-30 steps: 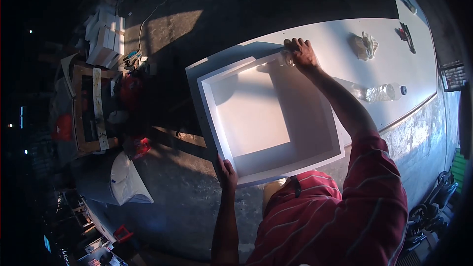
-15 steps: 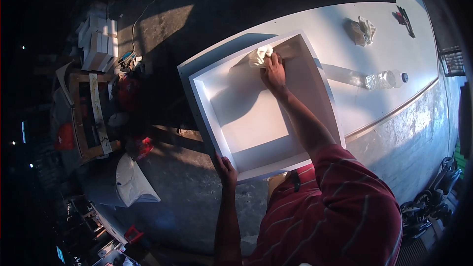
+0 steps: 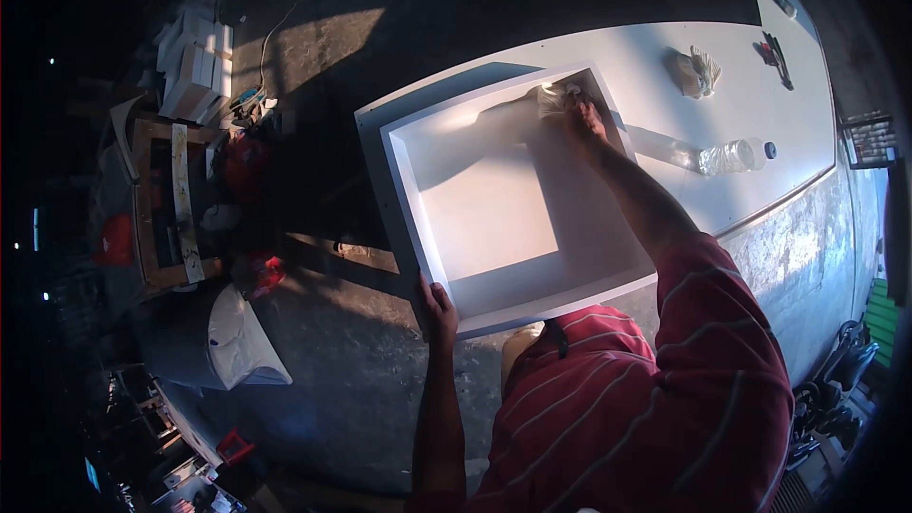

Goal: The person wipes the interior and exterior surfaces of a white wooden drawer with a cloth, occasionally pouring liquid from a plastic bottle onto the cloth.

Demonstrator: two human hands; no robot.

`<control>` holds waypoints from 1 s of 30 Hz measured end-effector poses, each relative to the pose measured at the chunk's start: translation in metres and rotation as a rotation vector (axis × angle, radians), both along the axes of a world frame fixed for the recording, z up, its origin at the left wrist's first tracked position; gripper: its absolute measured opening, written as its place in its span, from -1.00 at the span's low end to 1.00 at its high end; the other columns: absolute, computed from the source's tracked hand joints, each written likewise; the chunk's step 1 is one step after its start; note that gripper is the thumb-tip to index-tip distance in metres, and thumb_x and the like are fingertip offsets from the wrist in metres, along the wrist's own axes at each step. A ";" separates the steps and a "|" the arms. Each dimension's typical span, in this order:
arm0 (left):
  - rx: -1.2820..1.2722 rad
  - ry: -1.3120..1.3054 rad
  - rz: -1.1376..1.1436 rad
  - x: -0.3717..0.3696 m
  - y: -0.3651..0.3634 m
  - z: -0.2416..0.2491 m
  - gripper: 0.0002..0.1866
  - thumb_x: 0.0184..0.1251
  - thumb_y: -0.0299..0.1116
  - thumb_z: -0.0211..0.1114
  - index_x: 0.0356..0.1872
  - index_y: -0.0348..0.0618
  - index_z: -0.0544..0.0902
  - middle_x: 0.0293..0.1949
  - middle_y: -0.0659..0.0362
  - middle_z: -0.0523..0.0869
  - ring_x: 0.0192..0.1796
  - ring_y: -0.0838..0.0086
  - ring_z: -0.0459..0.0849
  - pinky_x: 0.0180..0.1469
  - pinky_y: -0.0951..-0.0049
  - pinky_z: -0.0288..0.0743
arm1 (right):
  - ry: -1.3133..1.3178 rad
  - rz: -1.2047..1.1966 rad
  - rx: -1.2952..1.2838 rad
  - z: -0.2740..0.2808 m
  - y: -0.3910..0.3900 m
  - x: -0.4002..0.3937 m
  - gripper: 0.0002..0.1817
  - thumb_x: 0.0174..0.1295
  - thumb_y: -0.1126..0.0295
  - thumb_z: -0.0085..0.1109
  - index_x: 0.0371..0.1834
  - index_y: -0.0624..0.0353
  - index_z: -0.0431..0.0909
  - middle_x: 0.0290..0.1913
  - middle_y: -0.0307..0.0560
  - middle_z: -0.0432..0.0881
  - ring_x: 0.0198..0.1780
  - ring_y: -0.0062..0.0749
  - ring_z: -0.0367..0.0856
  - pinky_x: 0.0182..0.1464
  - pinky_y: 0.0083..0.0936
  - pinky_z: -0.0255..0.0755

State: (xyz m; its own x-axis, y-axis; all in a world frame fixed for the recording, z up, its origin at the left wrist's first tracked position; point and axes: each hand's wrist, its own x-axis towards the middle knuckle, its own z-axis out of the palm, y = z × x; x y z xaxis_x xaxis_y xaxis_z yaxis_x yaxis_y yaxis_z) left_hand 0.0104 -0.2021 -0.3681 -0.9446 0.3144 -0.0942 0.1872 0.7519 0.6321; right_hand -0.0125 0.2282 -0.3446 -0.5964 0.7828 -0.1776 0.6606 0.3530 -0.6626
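Currently, your right hand [image 3: 584, 122] has its grip closed on a crumpled pale wad [image 3: 551, 101] inside the white box [image 3: 489, 204], by its far right corner; your left hand [image 3: 438, 312] clasps the box's near left corner, diagonally opposite.

a dark, slim tool [image 3: 779, 62] lies near the right edge of the white table [image 3: 769, 119], a crumpled bundle [image 3: 698, 73] farther in, a blue-capped bottle [image 3: 731, 158] toward the near edge; stacked white boxes [image 3: 197, 81] beyond the left.
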 end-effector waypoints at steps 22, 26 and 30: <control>0.066 -0.047 -0.018 -0.005 -0.005 -0.014 -0.49 0.52 -0.25 -0.16 0.35 -0.37 0.17 0.33 -0.30 0.24 0.35 -0.11 0.28 0.35 0.20 0.21 | 0.094 0.276 0.896 -0.021 0.074 0.032 -0.53 0.20 0.29 0.00 0.21 0.15 0.42 0.13 0.16 0.51 0.06 0.03 0.55 0.12 -0.27 0.43; 0.076 -0.066 -0.007 -0.005 -0.003 -0.010 -0.49 0.52 -0.26 -0.16 0.35 -0.38 0.17 0.32 -0.29 0.25 0.35 -0.11 0.27 0.34 0.18 0.22 | 0.288 0.049 0.288 -0.004 0.039 0.075 -0.38 0.17 0.37 0.00 0.37 0.16 0.21 0.14 0.30 0.46 0.10 0.17 0.50 0.12 -0.20 0.42; 0.098 -0.031 -0.039 -0.008 -0.007 -0.020 -0.49 0.51 -0.24 -0.16 0.34 -0.38 0.18 0.32 -0.29 0.26 0.34 -0.11 0.28 0.34 0.16 0.22 | 0.066 0.194 0.299 -0.020 -0.005 0.173 -0.34 0.16 0.39 -0.04 0.39 0.25 0.14 0.14 0.46 0.41 0.02 0.25 0.52 0.03 -0.14 0.47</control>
State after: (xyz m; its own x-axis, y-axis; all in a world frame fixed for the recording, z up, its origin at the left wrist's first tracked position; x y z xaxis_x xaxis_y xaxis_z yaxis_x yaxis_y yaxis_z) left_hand 0.0022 -0.2091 -0.3881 -0.9287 0.3597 -0.0903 0.1941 0.6790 0.7080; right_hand 0.1607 0.2230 -0.3649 -0.7417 0.6652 0.0856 0.5214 0.6522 -0.5503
